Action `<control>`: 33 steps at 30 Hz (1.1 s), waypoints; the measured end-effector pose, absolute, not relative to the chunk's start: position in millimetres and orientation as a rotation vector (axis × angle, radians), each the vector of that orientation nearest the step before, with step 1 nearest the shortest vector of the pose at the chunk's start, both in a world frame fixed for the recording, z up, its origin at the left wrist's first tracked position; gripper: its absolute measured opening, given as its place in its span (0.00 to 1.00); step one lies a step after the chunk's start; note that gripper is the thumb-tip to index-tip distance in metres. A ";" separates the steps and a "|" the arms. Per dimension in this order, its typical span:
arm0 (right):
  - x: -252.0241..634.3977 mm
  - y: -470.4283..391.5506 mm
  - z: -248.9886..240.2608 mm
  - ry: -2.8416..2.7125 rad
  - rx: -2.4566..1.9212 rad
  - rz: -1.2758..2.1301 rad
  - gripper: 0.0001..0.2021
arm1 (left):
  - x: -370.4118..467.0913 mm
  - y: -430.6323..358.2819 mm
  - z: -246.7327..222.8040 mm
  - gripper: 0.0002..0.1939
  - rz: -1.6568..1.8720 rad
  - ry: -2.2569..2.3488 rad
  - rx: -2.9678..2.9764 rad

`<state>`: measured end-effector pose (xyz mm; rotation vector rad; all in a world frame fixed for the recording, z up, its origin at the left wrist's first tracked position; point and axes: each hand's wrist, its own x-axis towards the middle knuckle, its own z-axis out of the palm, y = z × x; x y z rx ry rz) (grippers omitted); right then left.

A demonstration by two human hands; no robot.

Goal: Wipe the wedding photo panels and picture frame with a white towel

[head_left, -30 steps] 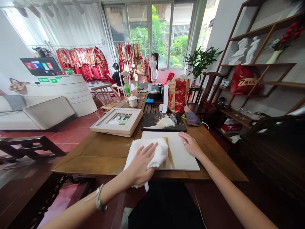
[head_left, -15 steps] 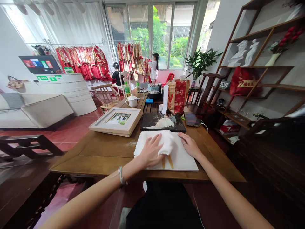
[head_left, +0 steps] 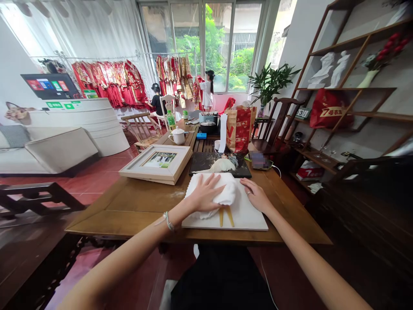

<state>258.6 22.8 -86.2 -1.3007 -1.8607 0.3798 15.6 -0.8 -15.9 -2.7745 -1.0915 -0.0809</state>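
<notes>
Your left hand [head_left: 207, 193] lies spread at the lower center of the frame, fingers fanned over a white scalloped-edge cloth [head_left: 228, 192] and pressing down rather than clenched. The cloth is bunched on the upper left part of a white flat panel [head_left: 250, 217], which sits near the front edge of the wooden surface [head_left: 129, 215]. Two tapering yellow strips [head_left: 229, 217] show on the panel just below the cloth. Your right hand [head_left: 256, 196], just right of center, rests with loosely extended fingers on the panel's upper right edge; it isn't clenched either. Just above the panel is a dark photo plaque [head_left: 206, 160]; left of center lies a pale picture frame [head_left: 132, 167].
</notes>
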 end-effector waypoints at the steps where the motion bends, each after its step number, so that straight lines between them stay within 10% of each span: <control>1: 258.7 23.0 -86.4 -1.858 -1.305 0.381 0.19 | 16.9 6.2 -15.8 0.34 -0.072 -1.126 -2.766; 33: 258.0 23.2 -84.4 -1.821 -1.292 0.417 0.18 | 5.7 -22.1 -9.7 0.24 -0.092 -1.295 -2.893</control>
